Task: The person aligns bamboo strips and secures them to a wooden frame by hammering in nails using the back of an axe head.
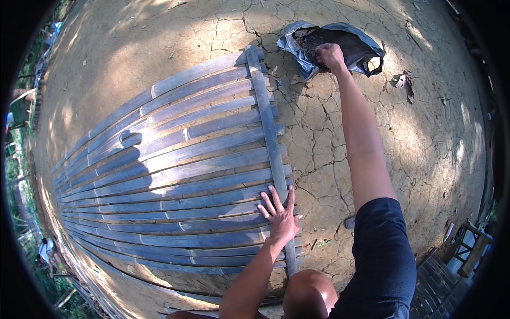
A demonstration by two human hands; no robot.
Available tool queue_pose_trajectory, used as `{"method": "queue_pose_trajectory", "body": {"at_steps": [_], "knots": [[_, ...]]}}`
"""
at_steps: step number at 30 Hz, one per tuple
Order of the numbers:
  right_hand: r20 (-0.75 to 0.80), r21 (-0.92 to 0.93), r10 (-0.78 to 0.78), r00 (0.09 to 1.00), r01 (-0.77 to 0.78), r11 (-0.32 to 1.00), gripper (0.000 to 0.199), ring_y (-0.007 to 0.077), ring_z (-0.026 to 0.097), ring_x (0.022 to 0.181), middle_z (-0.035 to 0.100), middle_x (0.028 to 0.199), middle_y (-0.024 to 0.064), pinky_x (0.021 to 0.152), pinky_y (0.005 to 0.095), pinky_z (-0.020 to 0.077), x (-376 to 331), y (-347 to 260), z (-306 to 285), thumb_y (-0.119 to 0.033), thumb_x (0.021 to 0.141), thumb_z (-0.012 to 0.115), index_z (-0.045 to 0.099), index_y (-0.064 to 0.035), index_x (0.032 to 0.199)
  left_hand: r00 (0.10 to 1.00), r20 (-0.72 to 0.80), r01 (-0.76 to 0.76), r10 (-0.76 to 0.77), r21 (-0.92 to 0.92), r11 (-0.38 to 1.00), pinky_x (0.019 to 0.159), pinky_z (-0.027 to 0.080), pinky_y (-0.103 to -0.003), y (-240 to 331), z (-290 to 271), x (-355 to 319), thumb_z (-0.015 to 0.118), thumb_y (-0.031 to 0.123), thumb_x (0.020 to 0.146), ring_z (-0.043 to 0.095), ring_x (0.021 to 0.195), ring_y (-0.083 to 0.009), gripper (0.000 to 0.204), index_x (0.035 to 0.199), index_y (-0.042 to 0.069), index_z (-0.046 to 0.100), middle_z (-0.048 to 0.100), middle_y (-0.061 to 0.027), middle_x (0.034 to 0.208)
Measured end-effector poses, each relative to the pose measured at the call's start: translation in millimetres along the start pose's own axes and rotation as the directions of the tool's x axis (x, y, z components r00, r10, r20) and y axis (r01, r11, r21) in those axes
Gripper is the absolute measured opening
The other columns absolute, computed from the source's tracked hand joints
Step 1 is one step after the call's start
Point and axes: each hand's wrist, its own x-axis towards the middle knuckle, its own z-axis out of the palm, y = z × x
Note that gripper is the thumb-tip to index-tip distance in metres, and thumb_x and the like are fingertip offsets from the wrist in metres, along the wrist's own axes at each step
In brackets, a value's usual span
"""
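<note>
One panel of split bamboo slats (pixel 175 175) lies flat on the cracked dry earth (pixel 329 143). The slats lie side by side with narrow gaps, roughly twenty in number; an exact count is not possible because the far-left ends crowd together at the picture's rim. Their long axis runs left to right across the view, rising slightly toward the right, and they appear bowed by the lens. One cross strip (pixel 270 143) lies over the slats near their right ends, with its long axis at about a right angle to them, running from the top end near the bag down toward the person. The left hand (pixel 280 215) lies palm-down on the panel, its five fingers spread apart and gripping nothing; it rests partly on the cross strip and partly on the slats just beside it. One dark plastic bag (pixel 366 50) lies open on the ground beyond the panel's top right corner, close to the upper end of the cross strip but apart from it. The right hand (pixel 330 55), at the end of an outstretched arm, is at the bag's mouth with its fingers curled down into dark, fibrous contents; whether the fingers are closed on any of that material cannot be determined. One knee (pixel 311 292) shows at the lower edge.
</note>
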Motion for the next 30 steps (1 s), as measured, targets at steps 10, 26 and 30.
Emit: {"method": "queue_pose_trajectory", "body": {"at_steps": [10,26,30], "knots": [[0.081,0.471,0.074,0.994,-0.103,0.876,0.014,0.0167,0.068,0.067,0.07,0.082,0.0089,0.059,0.0269,0.0569,-11,-5,-17,-0.006,0.09,0.069,0.072,0.0033,0.1,0.999,0.034,0.031,-0.031,-0.018,0.999,0.107,-0.014,-0.077,2,-5,0,0.075,0.031,0.088,-0.026,0.143,-0.0626,0.106,0.165,0.022,0.003,-0.022,-0.0386,0.159],[-0.049,0.316,0.034,0.998,-0.016,0.949,0.011,0.0116,0.065,0.07,0.07,0.083,0.005,0.061,0.0239,0.0528,-23,-11,-20,-0.008,0.091,0.07,0.073,-0.0005,0.098,1.0,-0.005,0.016,-0.016,-0.03,0.999,0.107,-0.013,-0.077,-2,-2,0,0.076,0.03,0.088,-0.025,0.143,-0.0617,0.106,0.165,0.024,0.004,-0.021,-0.0381,0.159],[0.029,0.429,0.102,0.994,-0.105,0.897,0.01,0.011,0.064,0.072,0.069,0.085,0.0035,0.064,0.0248,0.0526,-23,-13,-20,-0.01,0.094,0.069,0.071,-0.0017,0.1,0.999,0.016,0.033,-0.033,-0.018,0.999,0.108,-0.013,-0.077,-1,-5,0,0.076,0.03,0.088,-0.025,0.144,-0.061,0.106,0.165,0.025,0.003,-0.022,-0.0371,0.16]]}}
